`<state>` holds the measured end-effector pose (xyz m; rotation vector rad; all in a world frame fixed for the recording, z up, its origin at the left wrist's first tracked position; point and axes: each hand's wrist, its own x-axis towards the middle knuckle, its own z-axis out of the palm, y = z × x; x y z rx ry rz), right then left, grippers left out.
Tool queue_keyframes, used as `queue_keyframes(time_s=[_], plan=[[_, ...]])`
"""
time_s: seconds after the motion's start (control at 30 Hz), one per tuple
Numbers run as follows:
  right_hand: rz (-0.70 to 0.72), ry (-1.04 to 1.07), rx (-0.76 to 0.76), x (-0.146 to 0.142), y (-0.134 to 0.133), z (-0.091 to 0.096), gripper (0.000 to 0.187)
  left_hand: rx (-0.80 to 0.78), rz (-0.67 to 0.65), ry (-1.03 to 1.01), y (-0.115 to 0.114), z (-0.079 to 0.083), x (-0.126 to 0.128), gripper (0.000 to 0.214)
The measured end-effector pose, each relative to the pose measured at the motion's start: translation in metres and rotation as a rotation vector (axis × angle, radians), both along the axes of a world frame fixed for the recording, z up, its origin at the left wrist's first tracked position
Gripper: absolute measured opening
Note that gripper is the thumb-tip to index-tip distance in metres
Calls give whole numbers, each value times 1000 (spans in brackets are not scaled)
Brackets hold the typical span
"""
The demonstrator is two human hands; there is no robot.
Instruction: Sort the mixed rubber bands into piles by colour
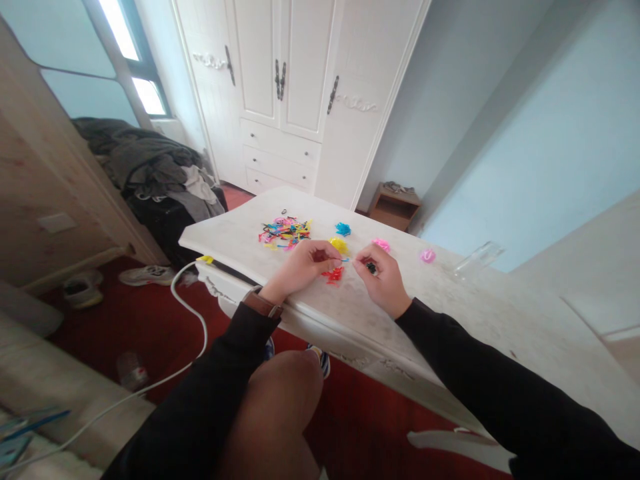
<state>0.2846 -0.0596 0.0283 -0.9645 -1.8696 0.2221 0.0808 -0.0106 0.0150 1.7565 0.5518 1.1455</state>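
My left hand [311,265] is closed in a pinch at the table's near side, above the small heap of red bands [333,275]. Between the two hands shows a thin blue elastic band [345,260], at the left fingertips. My right hand [379,277] also pinches, its fingertips close to the band's right end; what they hold is too small to make out. Partly hidden by my right fingers lie black bands [371,267]. Behind the hands are yellow bands [339,245], blue bands [343,229] and pink bands [381,245].
A mixed pile of coloured bands [284,232] lies on the white table [235,230], left of my hands. Light purple bands [427,255] and a clear glass [479,260] are to the right. A white cable [205,327] with a yellow plug hangs by the left edge.
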Motion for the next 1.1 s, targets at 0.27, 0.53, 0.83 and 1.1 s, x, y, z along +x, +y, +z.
queue_keyframes(time_s=[0.27, 0.53, 0.83, 1.1], plan=[[-52, 31, -14, 2, 1, -1, 11, 2, 18, 1, 0, 1, 0, 13], [-59, 34, -28, 2, 2, -2, 10, 24, 32, -49, 1, -1, 1, 10], [-33, 30, -26, 2, 2, -3, 9, 132, 88, 6, 1, -3, -2, 15], [-27, 25, -22, 2, 1, -2, 9, 47, 92, 36, 1, -4, 0, 15]])
